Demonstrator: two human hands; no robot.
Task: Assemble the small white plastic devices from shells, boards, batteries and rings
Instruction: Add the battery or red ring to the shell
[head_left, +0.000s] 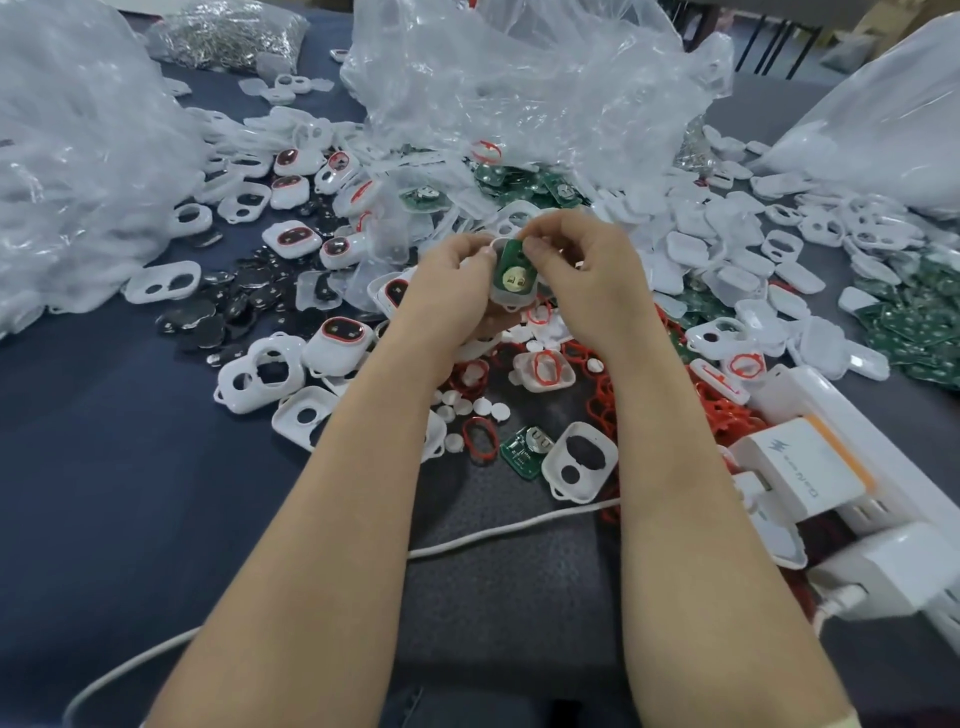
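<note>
Both hands are up over the middle of the bench (104, 467), close together. The left hand (447, 291) holds a small white shell (514, 300) from the left side, with its fingers (485, 254) curled round the rim. A green board (506, 262) sits inside the shell, and a round shiny part (518, 280) shows on it. The right hand (587, 280) pinches the top of the green board with thumb and finger. Under the hands lie lots of red rings (602, 395) and little white discs (467, 410). To the left is a heap of dark round batteries (208, 317), with white devices (340, 338) that have red rings in them close by. Near the arms lie a loose board (524, 452) and an empty shell with two holes (579, 462), side by side. More boards are piled at the right edge (904, 332). Big clear plastic bags (519, 78) stand at the back. A white cable (493, 535) runs across the bench under the arms, and white plugs (800, 467) sit at the right.
</note>
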